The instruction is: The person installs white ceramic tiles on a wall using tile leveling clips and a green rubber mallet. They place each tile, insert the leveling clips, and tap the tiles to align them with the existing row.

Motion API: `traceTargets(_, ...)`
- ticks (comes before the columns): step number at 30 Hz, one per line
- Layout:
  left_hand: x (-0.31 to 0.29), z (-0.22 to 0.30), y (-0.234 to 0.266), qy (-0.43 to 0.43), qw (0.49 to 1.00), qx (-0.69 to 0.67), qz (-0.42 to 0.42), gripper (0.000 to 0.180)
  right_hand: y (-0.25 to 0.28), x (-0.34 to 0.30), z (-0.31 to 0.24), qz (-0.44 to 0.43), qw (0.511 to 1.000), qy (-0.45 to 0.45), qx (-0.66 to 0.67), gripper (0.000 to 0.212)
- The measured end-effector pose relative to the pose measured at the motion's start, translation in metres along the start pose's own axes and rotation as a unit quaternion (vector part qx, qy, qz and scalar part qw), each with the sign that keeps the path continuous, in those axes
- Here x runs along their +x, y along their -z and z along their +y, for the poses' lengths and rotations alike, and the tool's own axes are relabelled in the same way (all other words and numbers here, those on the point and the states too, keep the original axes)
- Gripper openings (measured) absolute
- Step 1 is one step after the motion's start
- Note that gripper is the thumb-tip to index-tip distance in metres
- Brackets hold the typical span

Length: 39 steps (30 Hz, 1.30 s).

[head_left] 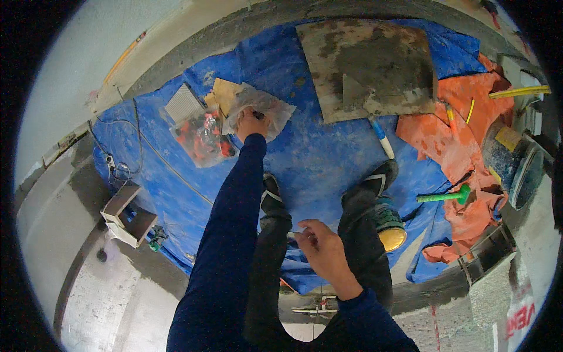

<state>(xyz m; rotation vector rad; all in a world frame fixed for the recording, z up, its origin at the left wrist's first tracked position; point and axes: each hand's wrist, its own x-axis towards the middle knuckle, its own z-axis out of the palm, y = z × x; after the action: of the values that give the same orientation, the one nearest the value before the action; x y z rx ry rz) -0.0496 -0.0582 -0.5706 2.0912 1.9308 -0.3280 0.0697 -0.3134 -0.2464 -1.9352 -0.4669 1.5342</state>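
My left hand (252, 125) reaches down to an opened clear plastic bag (278, 111) on the blue tarp. Its fingers are mostly hidden at the bag, next to a small dark spot. Beside it lies a second clear bag (205, 138) holding several red and black small pieces. My right hand (324, 253) hovers above the tarp between my legs, thumb and fingers curled together. A thin pale bit shows at its fingertips, too small to name.
A cement-smeared board (375, 70) carries a trowel with a blue and white handle (381, 138). Behind the bags lie cardboard (226, 94) and a ridged grey piece (185, 102). At right are a green mallet (444, 196), an orange sheet (475, 111) and a bucket (516, 164). A cable (170, 167) crosses the tarp.
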Motion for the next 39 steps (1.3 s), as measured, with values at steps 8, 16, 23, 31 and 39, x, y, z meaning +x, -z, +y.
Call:
traceTargets(8, 0.018, -0.042, 0.002, -0.044, 0.997, -0.037, -0.058, 0.023, -0.008, -0.001, 0.014, 0.017, 1.000, -0.010, 0.007, 0.028)
traceTargets(16, 0.009, -0.082, 0.022, -0.032, 0.932, -0.353, -0.077, 0.020, -0.008, 0.001, 0.021, 0.033, 0.999, -0.021, 0.000, 0.026)
traceTargets(23, -0.057, -0.059, 0.083, 0.243, 0.609, -0.710, -0.258, 0.019, -0.002, 0.006, 0.029, 0.054, 0.997, -0.031, 0.037, 0.028)
traceTargets(31, -0.014, -0.063, 0.034, 0.157, 0.754, -0.602, -0.212, 0.014, 0.001, 0.002, 0.019, 0.077, 0.996, -0.024, 0.041, 0.029)
traceTargets(39, 0.020, -0.015, -0.024, -0.027, 0.992, -0.116, -0.030, 0.025, -0.002, -0.004, 0.020, 0.062, 0.997, 0.002, 0.047, 0.026)
